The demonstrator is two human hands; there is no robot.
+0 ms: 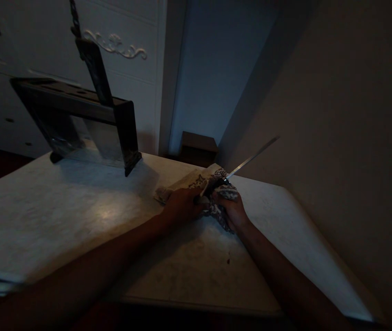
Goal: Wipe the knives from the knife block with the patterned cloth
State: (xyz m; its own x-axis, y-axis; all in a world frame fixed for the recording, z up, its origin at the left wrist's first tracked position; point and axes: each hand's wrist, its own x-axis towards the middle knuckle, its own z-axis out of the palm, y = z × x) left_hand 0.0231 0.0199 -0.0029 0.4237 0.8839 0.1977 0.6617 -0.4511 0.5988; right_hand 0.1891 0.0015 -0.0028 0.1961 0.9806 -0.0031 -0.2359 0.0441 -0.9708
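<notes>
My left hand (184, 204) is closed on a patterned cloth (196, 179) with beige and dark areas. My right hand (232, 210) grips a bunched part of the same cloth, close beside the left. Out of the folds a long, thin, shiny metal piece (251, 158) points up and to the right. It could be a blade seen edge-on or a rod; the picture is too dark to tell. Its lower end is hidden by the cloth and fingers. Both hands are just above the pale table (113, 220).
At the table's back left stands a dark-framed stand (78, 117) with slots in its top and a tall black upright piece (94, 69). Behind are white panelled furniture (127, 27) and a small brown box-like object (199, 142). A wall (347, 115) runs along the right.
</notes>
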